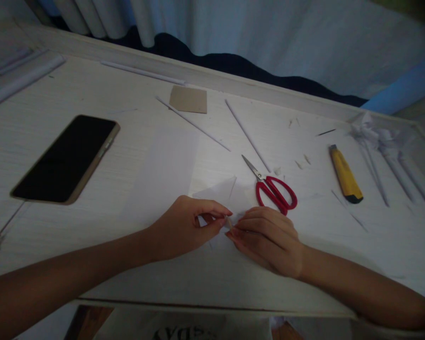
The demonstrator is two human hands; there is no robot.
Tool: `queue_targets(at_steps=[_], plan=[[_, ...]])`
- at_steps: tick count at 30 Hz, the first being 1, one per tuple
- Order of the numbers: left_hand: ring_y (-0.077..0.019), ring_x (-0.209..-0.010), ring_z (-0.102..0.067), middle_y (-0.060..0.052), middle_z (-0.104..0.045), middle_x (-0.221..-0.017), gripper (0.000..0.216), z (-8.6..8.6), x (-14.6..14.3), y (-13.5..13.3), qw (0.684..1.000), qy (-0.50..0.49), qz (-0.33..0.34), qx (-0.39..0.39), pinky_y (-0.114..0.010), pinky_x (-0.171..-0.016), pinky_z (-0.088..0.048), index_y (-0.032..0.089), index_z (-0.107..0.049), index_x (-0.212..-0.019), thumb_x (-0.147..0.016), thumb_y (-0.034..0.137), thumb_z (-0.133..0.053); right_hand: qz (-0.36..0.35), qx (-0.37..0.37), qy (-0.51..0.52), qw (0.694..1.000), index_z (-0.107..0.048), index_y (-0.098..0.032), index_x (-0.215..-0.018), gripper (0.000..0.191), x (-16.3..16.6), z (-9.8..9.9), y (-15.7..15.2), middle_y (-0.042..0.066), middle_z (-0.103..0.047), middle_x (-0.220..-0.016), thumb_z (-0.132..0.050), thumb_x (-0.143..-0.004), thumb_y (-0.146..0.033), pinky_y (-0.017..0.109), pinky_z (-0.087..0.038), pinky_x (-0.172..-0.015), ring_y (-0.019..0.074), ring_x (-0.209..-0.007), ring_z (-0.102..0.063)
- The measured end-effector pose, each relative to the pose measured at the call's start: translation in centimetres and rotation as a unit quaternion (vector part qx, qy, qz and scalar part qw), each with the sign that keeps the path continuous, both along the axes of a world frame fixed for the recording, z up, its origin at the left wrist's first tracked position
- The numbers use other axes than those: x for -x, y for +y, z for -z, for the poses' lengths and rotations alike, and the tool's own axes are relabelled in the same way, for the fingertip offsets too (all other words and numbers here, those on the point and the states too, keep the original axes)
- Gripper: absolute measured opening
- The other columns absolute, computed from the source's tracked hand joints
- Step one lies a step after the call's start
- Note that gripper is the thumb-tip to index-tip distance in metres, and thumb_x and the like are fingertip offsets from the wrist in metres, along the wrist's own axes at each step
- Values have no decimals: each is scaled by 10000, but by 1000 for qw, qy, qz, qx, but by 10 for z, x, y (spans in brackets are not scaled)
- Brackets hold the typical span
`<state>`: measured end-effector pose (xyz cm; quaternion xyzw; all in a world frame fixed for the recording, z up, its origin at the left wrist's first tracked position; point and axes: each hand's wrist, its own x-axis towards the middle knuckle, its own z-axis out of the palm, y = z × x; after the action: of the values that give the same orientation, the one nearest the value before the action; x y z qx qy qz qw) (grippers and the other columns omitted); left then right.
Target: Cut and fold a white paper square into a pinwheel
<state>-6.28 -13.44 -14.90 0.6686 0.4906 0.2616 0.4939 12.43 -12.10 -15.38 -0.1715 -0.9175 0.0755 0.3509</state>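
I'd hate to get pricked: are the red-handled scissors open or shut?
The red-handled scissors look shut: the blades lie together, tapering to one point.

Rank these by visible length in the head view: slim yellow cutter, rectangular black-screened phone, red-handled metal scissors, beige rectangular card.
1. Rectangular black-screened phone
2. Red-handled metal scissors
3. Slim yellow cutter
4. Beige rectangular card

forearms (127, 251): bare | fingers (265, 227): bare, slender | garment (127, 326): pale, dark printed lettering (173, 333)
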Motion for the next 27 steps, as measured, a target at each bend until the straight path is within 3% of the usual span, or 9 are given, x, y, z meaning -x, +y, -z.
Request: queue_targets(at_steps=[27], plan=[[-58, -496, -526, 9, -666, -666, 177, 4, 0, 2, 1000, -2, 15, -12, -142, -453, -395, 155, -654, -866, -727, 178, -547, -3, 0, 1, 1000, -610, -108, -704, 42, -1, 2, -2, 45, -651, -664, -643, -683, -92, 278, -516, -556, 152, -659, -590]])
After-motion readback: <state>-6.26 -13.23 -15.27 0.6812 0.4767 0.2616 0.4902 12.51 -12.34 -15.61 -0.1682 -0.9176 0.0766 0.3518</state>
